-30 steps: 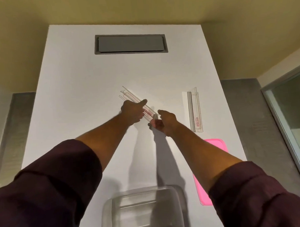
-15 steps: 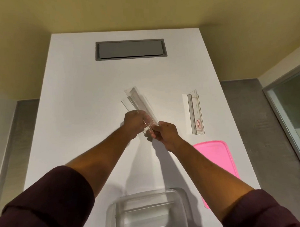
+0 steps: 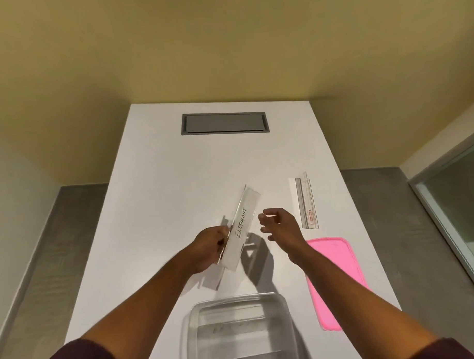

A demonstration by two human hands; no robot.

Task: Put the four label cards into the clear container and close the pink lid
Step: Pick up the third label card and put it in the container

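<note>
My left hand (image 3: 210, 246) grips a clear label card (image 3: 241, 227) with a white insert reading ELEPHANT, held tilted above the white table (image 3: 156, 198). Whether more cards lie behind it in that hand I cannot tell. To the right of the card, my right hand (image 3: 279, 225) hovers with its fingers apart, holding nothing. Another clear label card (image 3: 307, 202) lies flat on the table further right. The clear container (image 3: 237, 332) stands open at the near edge, with a card inside it. The pink lid (image 3: 336, 279) lies flat to its right.
A grey rectangular hatch (image 3: 224, 122) is set into the far end of the table. Grey floor runs along both sides, a yellow wall stands behind, and a glass panel (image 3: 457, 214) stands at the right.
Both hands lifted the card off the table and drew it nearer. The right hand has let go and opened. The card has turned so its written face shows.
</note>
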